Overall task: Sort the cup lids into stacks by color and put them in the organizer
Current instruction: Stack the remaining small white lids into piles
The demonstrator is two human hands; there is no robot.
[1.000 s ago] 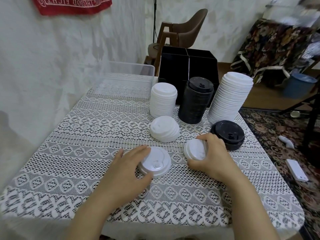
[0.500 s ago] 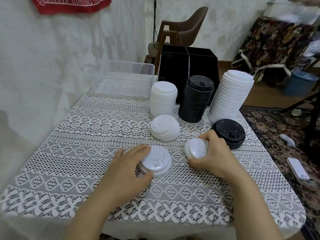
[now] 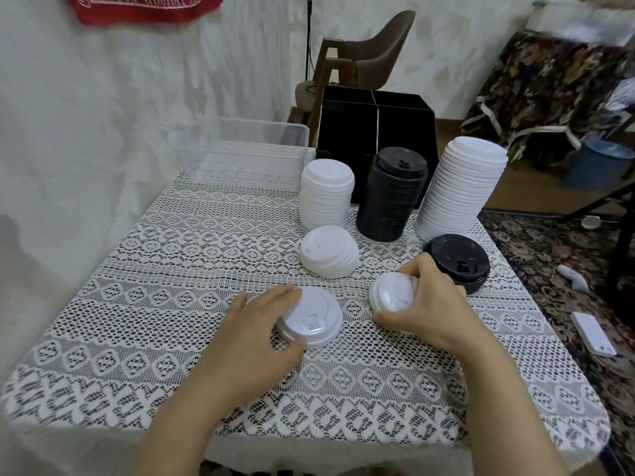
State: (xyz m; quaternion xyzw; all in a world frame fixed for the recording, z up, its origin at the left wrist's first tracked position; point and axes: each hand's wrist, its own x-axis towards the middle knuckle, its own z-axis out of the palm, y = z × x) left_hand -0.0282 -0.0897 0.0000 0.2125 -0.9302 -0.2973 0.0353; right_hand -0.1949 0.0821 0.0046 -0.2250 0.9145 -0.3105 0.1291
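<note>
Gripping white lid [image 3: 311, 321], lid stack [image 3: 391, 292]; banner [image 3: 147, 6] lettering illegible.

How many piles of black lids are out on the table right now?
2. A tall black stack stands before the organizer; a low black pile lies beside the right hand. More may be hidden inside the organizer.
</note>
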